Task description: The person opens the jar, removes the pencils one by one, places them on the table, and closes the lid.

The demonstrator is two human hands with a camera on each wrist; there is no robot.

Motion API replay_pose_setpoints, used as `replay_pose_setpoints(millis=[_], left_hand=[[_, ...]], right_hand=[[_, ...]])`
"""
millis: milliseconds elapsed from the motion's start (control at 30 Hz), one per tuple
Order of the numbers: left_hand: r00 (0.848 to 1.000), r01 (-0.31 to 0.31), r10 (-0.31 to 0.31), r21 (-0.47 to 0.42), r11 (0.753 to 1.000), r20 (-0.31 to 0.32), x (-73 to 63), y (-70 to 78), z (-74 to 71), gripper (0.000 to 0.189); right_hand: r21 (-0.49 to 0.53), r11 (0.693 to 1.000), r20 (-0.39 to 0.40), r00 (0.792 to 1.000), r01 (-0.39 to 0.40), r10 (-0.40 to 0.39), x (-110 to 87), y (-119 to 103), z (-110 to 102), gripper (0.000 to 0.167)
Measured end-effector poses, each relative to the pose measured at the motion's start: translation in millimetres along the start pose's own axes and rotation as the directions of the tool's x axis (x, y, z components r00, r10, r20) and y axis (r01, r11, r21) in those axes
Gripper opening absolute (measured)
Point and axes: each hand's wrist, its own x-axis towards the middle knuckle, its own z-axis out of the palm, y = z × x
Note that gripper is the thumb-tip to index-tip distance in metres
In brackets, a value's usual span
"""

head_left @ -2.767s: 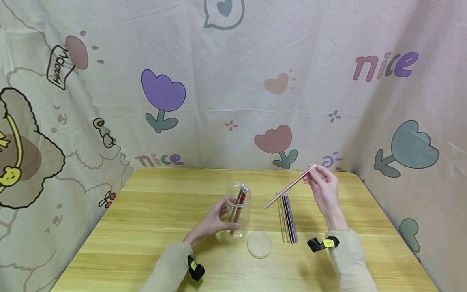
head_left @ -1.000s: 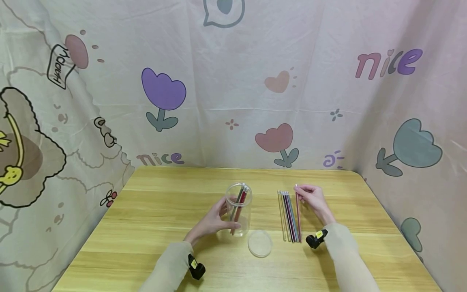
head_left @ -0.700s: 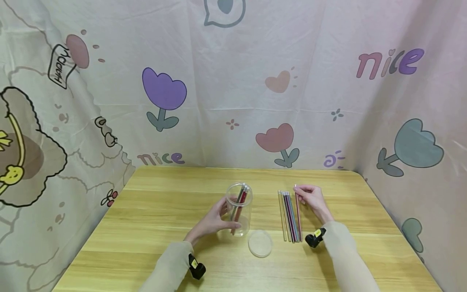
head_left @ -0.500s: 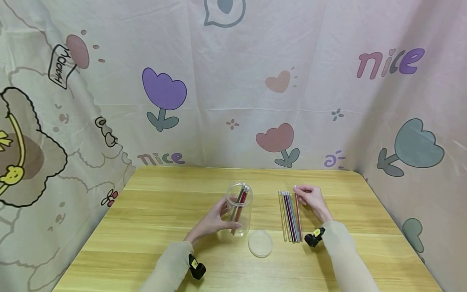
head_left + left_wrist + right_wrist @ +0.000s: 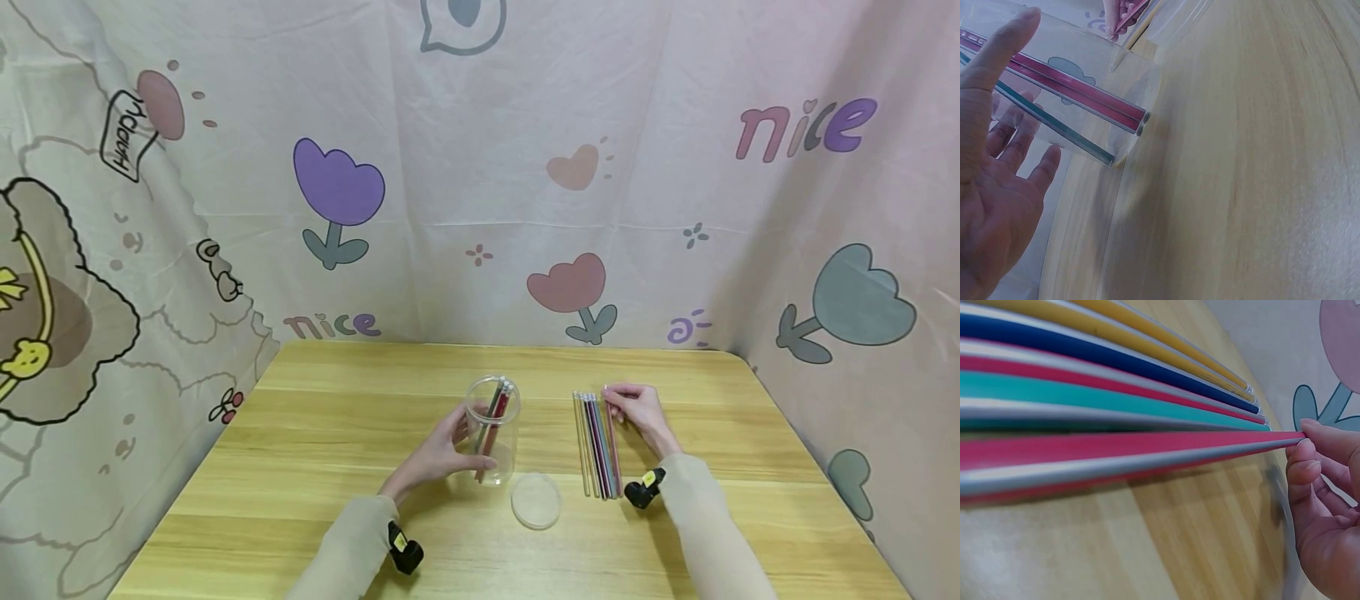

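A clear jar point(image 5: 507, 457) stands upright in the head view, with my left hand point(image 5: 437, 460) holding it from the left, thumb in front and fingers behind. Inside lean red striped pencils point(image 5: 1079, 90) and a teal one point(image 5: 1066, 132). My right hand point(image 5: 642, 412) pinches the far end of a red and silver pencil point(image 5: 1116, 453) between thumb and fingertips. That pencil lies at the right side of a row of pencils point(image 5: 594, 450), its near end close to the row and its far end slightly apart. Yellow, blue, red and teal ones make up the row.
A round clear lid point(image 5: 536, 502) lies flat on the wooden table point(image 5: 337, 442), between the jar and the pencil row. A printed curtain point(image 5: 465, 167) hangs behind the table and along both sides.
My right hand has brought the red pencil down from a raised slant to beside the row. Lately its far end has dropped slightly. My left hand and the jar have stayed put.
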Motion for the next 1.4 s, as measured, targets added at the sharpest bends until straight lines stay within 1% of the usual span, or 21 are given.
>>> replay_pose_setpoints(millis=[233, 467, 800, 867, 967, 1133, 1200, 1400], left_hand=[[1.0, 0.009, -0.009, 0.001, 1.0, 0.0, -0.6, 1.2, 0.5, 0.083], [1.0, -0.001, 0.001, -0.003, 1.0, 0.005, 0.2, 0.7, 0.8, 0.083], [1.0, -0.01, 0.01, -0.01, 1.0, 0.006, 0.5, -0.5, 0.7, 0.081], [1.0, -0.01, 0.01, -0.01, 1.0, 0.004, 0.4, -0.5, 0.6, 0.081], [1.0, -0.012, 0.012, -0.011, 1.0, 0.002, 0.4, -0.5, 0.4, 0.081], [1.0, -0.02, 0.021, -0.01, 1.0, 0.005, 0.7, -0.3, 0.2, 0.081], [1.0, -0.018, 0.018, -0.009, 1.0, 0.005, 0.4, 0.0, 0.2, 0.081], [1.0, -0.004, 0.004, -0.009, 1.0, -0.002, -0.8, 0.4, 0.1, 0.081]], right_hand=[[-0.028, 1.0, -0.009, 1.0, -0.004, 0.003, 1.4, 0.9, 2.2, 0.037], [-0.063, 0.998, -0.017, 1.0, 0.024, -0.025, 1.1, 1.4, 1.9, 0.037], [-0.052, 0.999, -0.011, 1.0, 0.009, -0.01, -0.2, 2.7, 1.0, 0.033], [-0.041, 0.999, -0.021, 1.0, 0.0, -0.001, -0.6, 2.9, 0.9, 0.032], [-0.054, 0.998, -0.01, 1.0, 0.01, -0.01, -1.1, 2.8, 0.2, 0.034], [-0.053, 0.999, -0.001, 1.0, 0.001, -0.001, -1.8, 2.3, -0.7, 0.036], [-0.047, 0.999, -0.006, 1.0, -0.009, 0.009, -2.2, 2.1, -0.9, 0.036], [-0.037, 0.999, 0.001, 1.0, -0.003, 0.003, -3.8, 0.6, -0.9, 0.038]])
